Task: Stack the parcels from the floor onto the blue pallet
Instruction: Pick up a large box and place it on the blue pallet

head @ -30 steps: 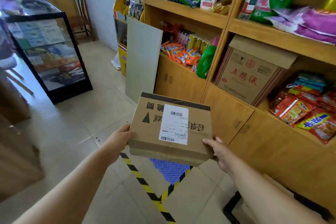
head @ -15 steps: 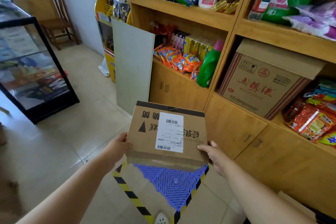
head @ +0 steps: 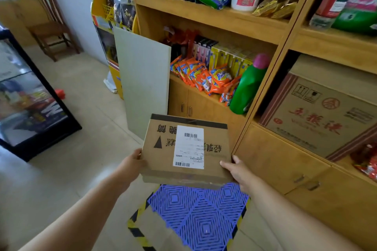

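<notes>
Both hands, left (head: 133, 164) and right (head: 237, 171), grip the box (head: 186, 149) by its sides; it looks stiff and light.

Brown parcel (head: 186, 149), white label (head: 189, 146); blue lattice pallet (head: 202, 216); yellow-black striped tape (head: 137, 232).

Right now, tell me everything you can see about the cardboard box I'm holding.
The cardboard box is a flat, brown parcel held in the air above the blue pallet, not touching it. A dark tape strip runs along its far edge. On top sits a white shipping label with barcodes, over black printed characters and a black triangle that read upside down from here. The left hand grips its left edge and the right hand grips its near right corner. It looks closed and undamaged.
</notes>
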`<control>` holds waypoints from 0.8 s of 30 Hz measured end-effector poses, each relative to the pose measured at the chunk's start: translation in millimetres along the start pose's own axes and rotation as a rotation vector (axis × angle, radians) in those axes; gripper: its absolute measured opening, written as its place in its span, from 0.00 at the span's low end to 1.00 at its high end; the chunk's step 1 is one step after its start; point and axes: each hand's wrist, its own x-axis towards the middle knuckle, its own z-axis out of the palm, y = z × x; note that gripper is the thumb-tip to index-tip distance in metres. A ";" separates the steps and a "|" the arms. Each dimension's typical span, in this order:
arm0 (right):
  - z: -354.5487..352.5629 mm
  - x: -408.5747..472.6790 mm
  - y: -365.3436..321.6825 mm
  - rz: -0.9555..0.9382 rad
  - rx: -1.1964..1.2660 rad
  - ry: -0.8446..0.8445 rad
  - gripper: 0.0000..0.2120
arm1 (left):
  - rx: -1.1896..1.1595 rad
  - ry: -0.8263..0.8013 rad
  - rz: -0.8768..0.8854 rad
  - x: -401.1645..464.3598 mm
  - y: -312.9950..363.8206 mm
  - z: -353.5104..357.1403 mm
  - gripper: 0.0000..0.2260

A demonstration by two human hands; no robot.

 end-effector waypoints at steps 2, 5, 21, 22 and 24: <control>4.4 16.5 -8.0 0.009 -0.009 0.021 0.30 | -0.016 -0.031 0.006 26.5 8.5 -3.2 0.21; 12.5 43.7 -13.7 0.036 -0.010 0.085 0.33 | -0.009 -0.100 0.016 65.2 24.1 -11.2 0.21; 149.0 151.3 -26.9 0.309 0.217 0.430 0.19 | 0.387 -0.397 0.034 338.5 46.4 -57.3 0.16; 154.4 157.6 -19.4 0.319 0.219 0.452 0.21 | 0.415 -0.401 0.029 350.4 38.8 -52.3 0.18; 161.7 169.9 -3.3 0.354 0.213 0.493 0.23 | 0.459 -0.405 0.019 371.7 20.9 -39.9 0.19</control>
